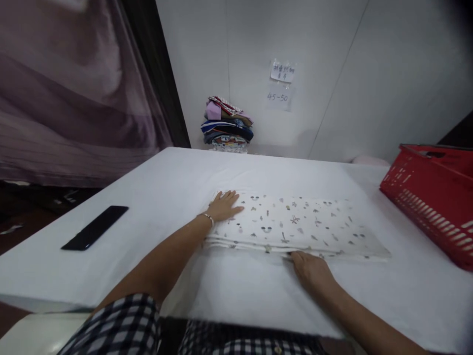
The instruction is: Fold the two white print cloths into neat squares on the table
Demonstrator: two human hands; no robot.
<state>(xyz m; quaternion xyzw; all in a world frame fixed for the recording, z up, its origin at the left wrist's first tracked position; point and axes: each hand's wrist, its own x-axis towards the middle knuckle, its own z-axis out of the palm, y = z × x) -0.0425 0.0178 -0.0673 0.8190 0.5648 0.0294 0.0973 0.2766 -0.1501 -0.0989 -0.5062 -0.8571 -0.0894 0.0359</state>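
Observation:
A white cloth printed with small sea motifs such as a starfish lies folded in several layers, a long flat strip on the white table. My left hand rests flat on its left end, fingers spread, with a bracelet at the wrist. At the middle of the cloth's front edge is my right hand, its fingers curled and closed on the edge. The fingertips are partly hidden by the layers there.
A black phone lies on the table to the left. At the right edge stands a red plastic basket. Behind the table is a stack of folded fabrics, beside paper signs on the wall. A mauve curtain hangs at left.

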